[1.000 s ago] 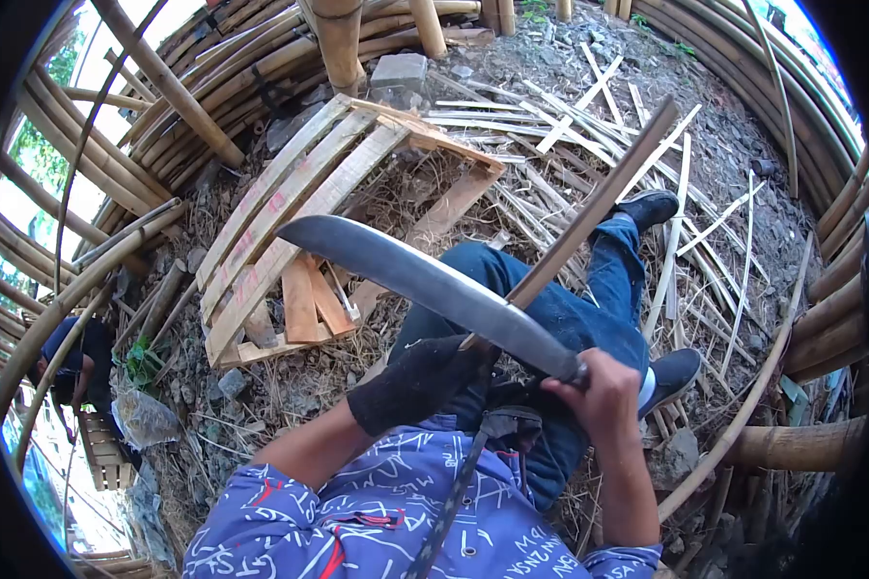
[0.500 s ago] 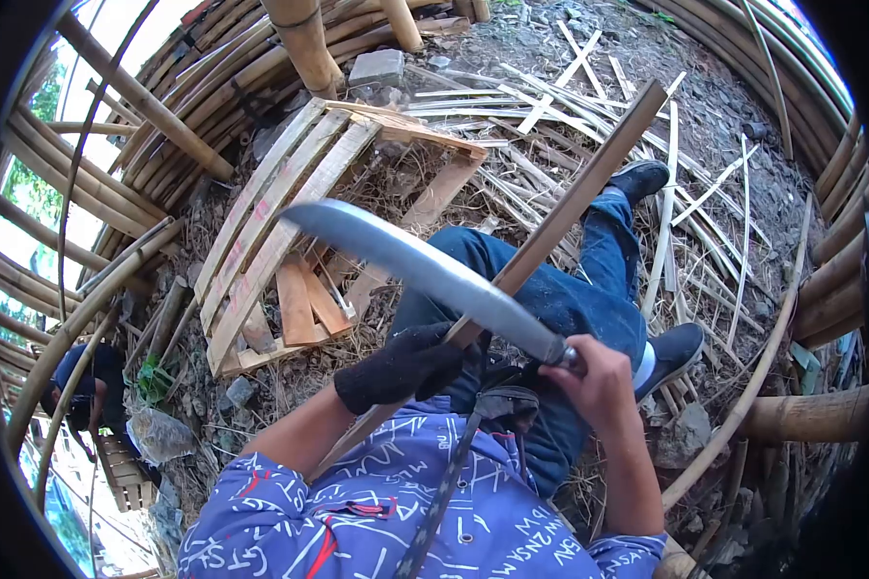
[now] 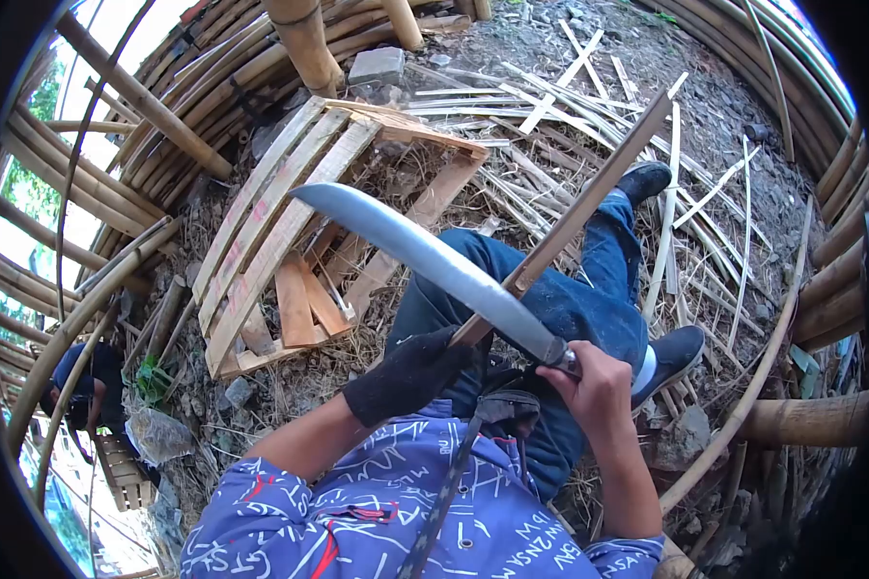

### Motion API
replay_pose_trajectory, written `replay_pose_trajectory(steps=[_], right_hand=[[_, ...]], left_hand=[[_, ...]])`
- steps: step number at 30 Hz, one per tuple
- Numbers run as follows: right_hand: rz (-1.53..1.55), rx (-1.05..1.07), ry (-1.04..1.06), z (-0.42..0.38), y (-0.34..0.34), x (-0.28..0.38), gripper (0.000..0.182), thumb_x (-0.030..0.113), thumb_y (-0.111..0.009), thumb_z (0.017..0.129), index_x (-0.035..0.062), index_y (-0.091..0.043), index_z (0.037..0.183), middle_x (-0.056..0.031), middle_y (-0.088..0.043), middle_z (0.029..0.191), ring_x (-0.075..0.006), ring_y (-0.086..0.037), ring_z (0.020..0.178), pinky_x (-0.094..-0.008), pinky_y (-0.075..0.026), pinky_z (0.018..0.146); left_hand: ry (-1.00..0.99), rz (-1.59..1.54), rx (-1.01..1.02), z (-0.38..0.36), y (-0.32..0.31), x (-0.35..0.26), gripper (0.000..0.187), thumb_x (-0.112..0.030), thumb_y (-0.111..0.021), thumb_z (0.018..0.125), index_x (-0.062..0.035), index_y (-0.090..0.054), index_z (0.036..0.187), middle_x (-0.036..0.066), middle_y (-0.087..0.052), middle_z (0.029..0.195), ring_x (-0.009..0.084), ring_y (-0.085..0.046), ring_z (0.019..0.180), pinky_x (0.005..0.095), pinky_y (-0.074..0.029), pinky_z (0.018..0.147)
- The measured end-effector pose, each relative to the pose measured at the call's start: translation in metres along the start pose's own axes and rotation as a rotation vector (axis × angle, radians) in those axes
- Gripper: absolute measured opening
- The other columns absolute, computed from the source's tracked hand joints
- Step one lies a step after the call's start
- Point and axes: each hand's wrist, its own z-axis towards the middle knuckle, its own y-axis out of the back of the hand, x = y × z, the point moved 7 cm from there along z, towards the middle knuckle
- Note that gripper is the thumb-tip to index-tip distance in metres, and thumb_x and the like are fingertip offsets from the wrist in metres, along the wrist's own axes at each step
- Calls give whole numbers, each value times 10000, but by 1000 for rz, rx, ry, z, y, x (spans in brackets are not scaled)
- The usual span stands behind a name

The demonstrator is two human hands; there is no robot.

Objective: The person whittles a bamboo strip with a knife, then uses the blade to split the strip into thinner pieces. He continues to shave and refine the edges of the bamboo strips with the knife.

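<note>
My left hand (image 3: 410, 376), in a black glove, is closed around a long brown bamboo strip (image 3: 585, 205) that slants up and to the right over my legs. In my bare right hand (image 3: 592, 388) is the handle of a machete (image 3: 417, 262), gripped at my lap's right side. Its broad, curved steel blade crosses over the strip just beyond the gloved fingers, tip pointing up and left. The strip's near end is hidden behind my left hand and forearm.
A wooden slatted crate (image 3: 285, 227) lies tilted at the left. Thin split strips (image 3: 671, 193) litter the ground ahead. Bamboo poles (image 3: 806, 421) border both sides. Another person (image 3: 92, 386) bends over at the far left, beside a clear plastic bag (image 3: 159, 434).
The bamboo strip has turned in my left hand and shows a narrower side, its far end a little further right. The machete's tip has risen slightly.
</note>
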Motion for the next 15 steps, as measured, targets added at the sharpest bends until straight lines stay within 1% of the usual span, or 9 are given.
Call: replay_pose_trajectory(steps=[1, 3, 5, 7, 8, 10, 11, 13, 15], right_hand=[[0, 2, -12, -2, 0, -1, 438, 379, -812, 710, 24, -614, 873, -108, -619, 683, -285, -632, 591, -363, -487, 523], [30, 58, 25, -1, 0, 2, 443, 382, -809, 714, 18, -613, 872, -112, -619, 686, -289, -634, 596, -364, -489, 528], [33, 46, 34, 0, 2, 5, 443, 384, -809, 713, 19, -614, 869, -111, -618, 686, -288, -635, 596, -363, -488, 528], [30, 30, 39, 3, 7, 7, 443, 386, -809, 712, 19, -614, 865, -109, -618, 686, -288, -636, 597, -363, -487, 527], [69, 19, 21, 5, 10, 7, 442, 387, -808, 712, 19, -614, 860, -112, -617, 686, -290, -635, 596, -363, -486, 526], [109, 11, 0, 9, 11, 5, 440, 388, -808, 712, 20, -614, 855, -115, -616, 686, -292, -635, 596, -364, -485, 526], [91, 22, -18, 13, 11, 2, 448, 398, -806, 710, 19, -615, 853, -117, -615, 680, -294, -633, 592, -364, -484, 526], [70, 30, -36, 18, 13, -11, 456, 407, -804, 708, 18, -615, 852, -120, -613, 675, -295, -630, 588, -364, -483, 525], [-104, 13, 1, 23, 13, -28, 476, 426, -801, 701, 13, -620, 856, -121, -608, 659, -297, -627, 583, -362, -482, 527]], left_hand=[[-40, -62, -18, -1, 2, 3, 216, -218, -514, 1001, -36, -596, 1084, -19, -536, 750, 50, -472, 671, 233, -414, 587], [-20, -63, -1, -4, 2, 0, 209, -212, -513, 999, -32, -592, 1071, -15, -534, 742, 52, -471, 666, 238, -417, 586], [-12, -64, 5, -5, 6, -7, 202, -205, -512, 998, -28, -589, 1058, -11, -533, 734, 55, -471, 661, 244, -420, 586], [4, 290, -22, -2, 11, -11, 206, -202, -496, 999, -18, -580, 1035, 17, -541, 721, 83, -483, 654, 280, -430, 592], [2, 289, -20, -2, 12, -11, 206, -202, -496, 999, -18, -580, 1035, 17, -541, 721, 83, -483, 654, 280, -430, 592], [-11, 295, -20, -4, 11, -7, 242, -223, -475, 1001, -3, -571, 1034, 62, -557, 722, 123, -515, 665, 325, -441, 609], [-7, 293, -18, -6, 10, -5, 242, -223, -475, 1001, -3, -571, 1034, 62, -557, 722, 123, -515, 665, 325, -441, 609], [-90, 90, 9, -7, 5, -10, 280, -271, -513, 984, 2, -576, 982, 16, -560, 720, 85, -510, 653, 279, -440, 582], [-55, 158, 19, -3, 5, -14, 272, -266, -515, 986, -3, -582, 980, 9, -557, 720, 80, -507, 653, 275, -437, 579]])
